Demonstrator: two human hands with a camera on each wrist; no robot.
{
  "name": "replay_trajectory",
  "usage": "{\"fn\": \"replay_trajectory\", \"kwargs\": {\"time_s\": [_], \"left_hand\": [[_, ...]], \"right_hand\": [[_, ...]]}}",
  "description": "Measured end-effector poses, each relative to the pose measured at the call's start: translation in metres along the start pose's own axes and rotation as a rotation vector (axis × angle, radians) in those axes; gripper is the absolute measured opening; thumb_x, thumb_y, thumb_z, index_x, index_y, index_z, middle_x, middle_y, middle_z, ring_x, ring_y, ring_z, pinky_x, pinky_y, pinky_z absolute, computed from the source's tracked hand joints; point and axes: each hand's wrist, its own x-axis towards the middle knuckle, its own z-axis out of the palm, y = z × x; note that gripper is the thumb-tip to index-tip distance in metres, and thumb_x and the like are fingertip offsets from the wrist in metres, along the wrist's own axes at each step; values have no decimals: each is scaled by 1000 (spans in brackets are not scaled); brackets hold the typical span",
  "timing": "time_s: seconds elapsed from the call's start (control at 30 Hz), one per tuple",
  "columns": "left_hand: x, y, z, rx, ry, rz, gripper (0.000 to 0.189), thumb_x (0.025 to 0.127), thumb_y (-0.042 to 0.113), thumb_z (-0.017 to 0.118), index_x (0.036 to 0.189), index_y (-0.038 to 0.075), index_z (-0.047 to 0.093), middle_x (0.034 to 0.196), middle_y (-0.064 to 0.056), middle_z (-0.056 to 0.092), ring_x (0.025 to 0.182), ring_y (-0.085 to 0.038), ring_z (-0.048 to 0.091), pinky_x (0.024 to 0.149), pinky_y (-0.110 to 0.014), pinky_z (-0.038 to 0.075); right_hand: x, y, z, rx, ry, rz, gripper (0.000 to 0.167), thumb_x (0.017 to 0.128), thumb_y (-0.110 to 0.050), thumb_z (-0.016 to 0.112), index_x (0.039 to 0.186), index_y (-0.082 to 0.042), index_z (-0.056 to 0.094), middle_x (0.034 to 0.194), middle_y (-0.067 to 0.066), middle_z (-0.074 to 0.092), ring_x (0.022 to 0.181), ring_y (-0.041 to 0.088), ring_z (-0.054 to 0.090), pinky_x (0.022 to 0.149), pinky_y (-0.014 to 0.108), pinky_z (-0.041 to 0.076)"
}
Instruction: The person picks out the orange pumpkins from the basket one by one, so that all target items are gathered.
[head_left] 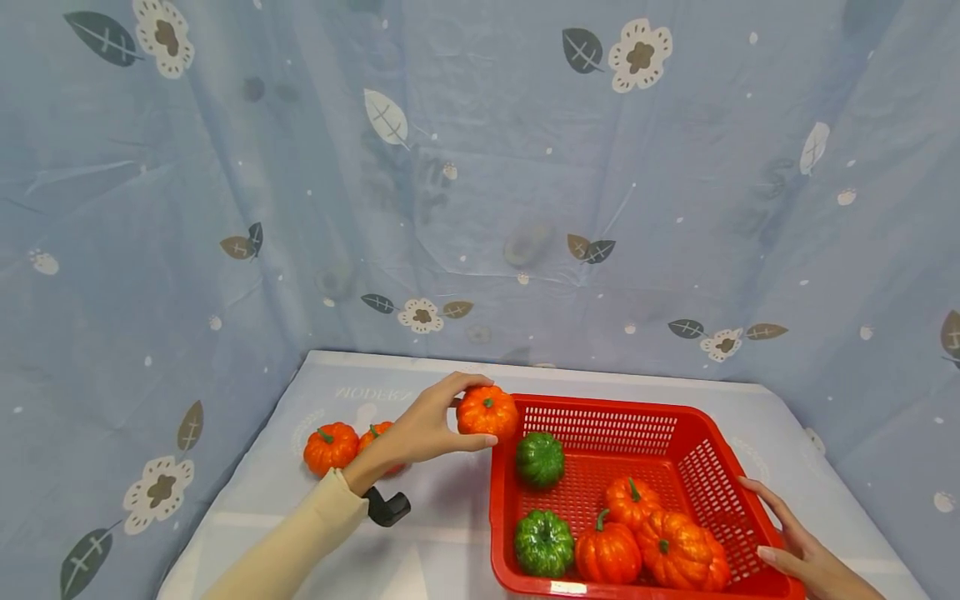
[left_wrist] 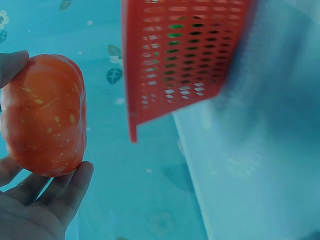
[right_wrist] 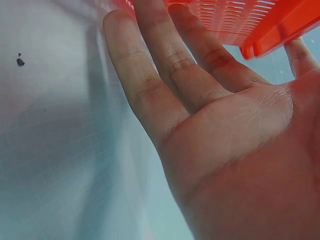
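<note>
My left hand (head_left: 432, 425) grips a small orange pumpkin (head_left: 487, 412) beside the left rim of a red plastic basket (head_left: 600, 402). In the left wrist view, the thumb is on top of the pumpkin (left_wrist: 45, 117) and fingertips press from below. My right hand (head_left: 806, 550) rests at the basket's right side. Its fingers (right_wrist: 175, 62) reach, fairly straight, to the outside wall in the right wrist view. Inside the basket lie a green pumpkin (head_left: 540, 460) at the back left, another green pumpkin (head_left: 543, 543) in front, and several orange pumpkins (head_left: 609, 552) toward the front right.
On the white table (head_left: 255, 500), left of the basket, sits an orange pumpkin (head_left: 331, 448). Another orange pumpkin (head_left: 372, 435) is partly hidden behind the left wrist. A black device (head_left: 387, 507) shows under that wrist. Flowered blue cloth (head_left: 480, 192) hangs behind and around the table.
</note>
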Motion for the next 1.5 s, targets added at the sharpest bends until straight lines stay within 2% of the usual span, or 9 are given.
{"fn": "replay_trajectory", "kwargs": {"time_s": [0.2, 0.4, 0.57, 0.67, 0.8, 0.93, 1.2, 1.4, 1.5], "left_hand": [[-23, -12, -7, -43, 31, -83, 70, 78, 43, 91, 138, 29, 57, 134, 15, 57, 117, -13, 58, 99, -42, 51], [-39, -29, -12, 55, 42, -98, 70, 78, 43, 91, 137, 25, 58, 134, 13, 58, 118, -13, 58, 101, -44, 50], [-47, -44, -13, 102, 54, -141, 72, 75, 45, 92, 136, 24, 60, 129, 11, 61, 111, -17, 60, 87, -43, 56], [-51, -51, -13, 125, 54, -142, 73, 75, 45, 93, 135, 21, 60, 128, 9, 61, 108, -18, 60, 87, -46, 57], [-55, -62, -12, 168, 51, -125, 72, 75, 45, 92, 134, 17, 61, 128, 6, 61, 109, -18, 61, 94, -49, 54], [-57, -70, -8, 233, 43, -145, 71, 75, 43, 93, 133, 19, 60, 129, 8, 60, 112, -14, 61, 95, -44, 54], [-54, -77, -3, 310, 18, -188, 71, 77, 44, 91, 134, 18, 59, 132, 5, 59, 115, -16, 61, 97, -43, 53], [-53, -83, 1, 357, -22, -203, 72, 78, 46, 89, 136, 16, 58, 135, 2, 58, 115, -17, 59, 96, -45, 53], [-54, -85, 3, 394, -37, -216, 73, 79, 47, 89, 137, 15, 58, 136, 1, 58, 116, -19, 59, 96, -46, 53]], "right_hand": [[0, 0, -2, 3, -35, -21, 65, 112, -20, 35, 144, -70, 7, 132, -20, 43, 121, 25, 56, 96, 62, 51], [0, 1, -1, 38, -65, -43, 67, 113, -18, 33, 147, -68, 4, 133, -22, 43, 122, 25, 55, 97, 64, 49], [-1, 1, -1, 58, -79, -52, 67, 113, -17, 32, 148, -68, 3, 134, -23, 43, 123, 24, 56, 97, 64, 49], [-1, 1, -1, 65, -81, -54, 68, 113, -17, 31, 149, -67, 2, 134, -22, 42, 123, 25, 55, 98, 65, 49], [-1, 0, 1, 56, -60, -33, 67, 113, -18, 32, 147, -68, 3, 133, -23, 41, 123, 26, 55, 98, 65, 48], [0, 1, 2, 49, -51, -31, 67, 113, -18, 32, 146, -69, 5, 132, -25, 40, 122, 24, 55, 97, 64, 49], [-1, 2, 2, 41, -40, -33, 67, 112, -19, 34, 145, -70, 6, 130, -26, 42, 121, 25, 56, 97, 65, 48], [-2, 0, 1, 76, -86, -55, 67, 113, -18, 31, 148, -67, 3, 133, -23, 42, 123, 25, 55, 97, 66, 47], [-2, 0, 2, 80, -84, -53, 67, 113, -18, 31, 148, -67, 3, 134, -23, 41, 124, 25, 55, 98, 66, 47]]}}
